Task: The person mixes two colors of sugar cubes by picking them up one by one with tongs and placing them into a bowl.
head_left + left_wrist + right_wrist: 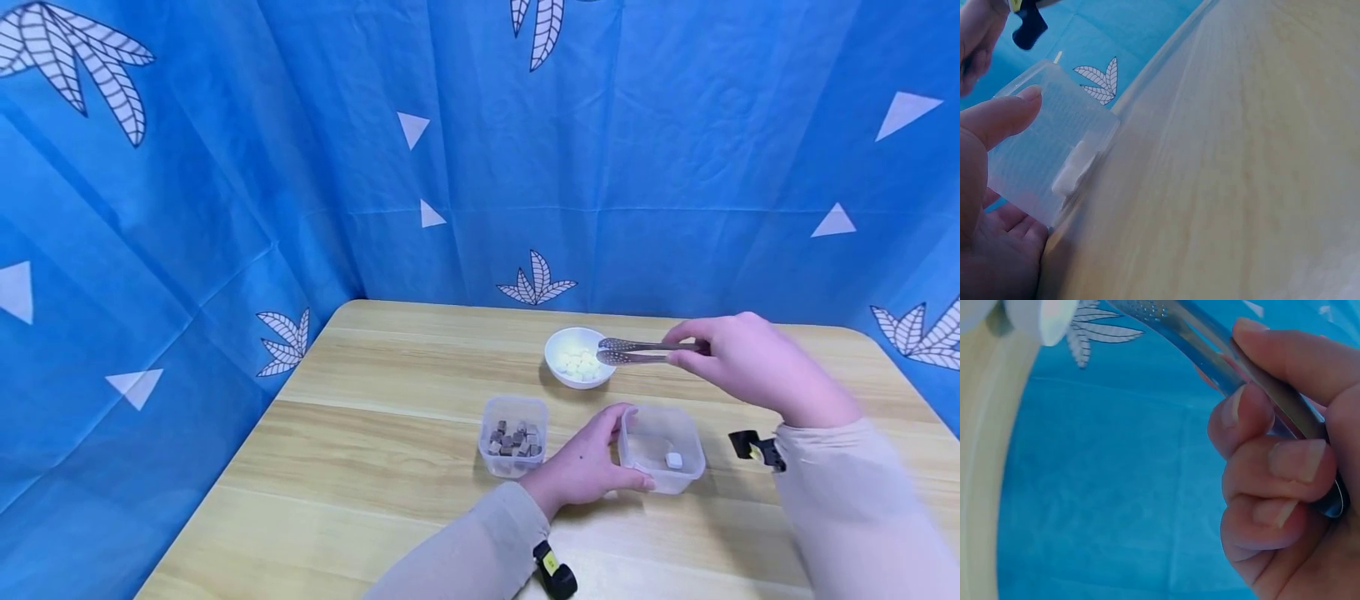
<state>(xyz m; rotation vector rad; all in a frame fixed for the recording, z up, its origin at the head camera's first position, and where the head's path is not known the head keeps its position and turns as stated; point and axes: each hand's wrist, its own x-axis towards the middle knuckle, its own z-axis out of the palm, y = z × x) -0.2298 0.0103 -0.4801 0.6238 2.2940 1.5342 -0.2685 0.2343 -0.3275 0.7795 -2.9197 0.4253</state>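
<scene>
Blue cloth (510, 150) printed with leaves hangs past your wood-grain tabletop (390, 433). Your left grip (588, 458) holds a translucent, round-cornered plastic box (663, 422); your right grip (750, 367) holds metal tongs (637, 345), perforated tips by the rim of a smooth white bowl (573, 337) of pale cubes (579, 364). The head view shows a tub (515, 409) of brownish cubes (513, 439); only the right wrist view shows three fingers (1260, 528) curled round the tongs. One white cube (674, 460) lies in the box.
</scene>
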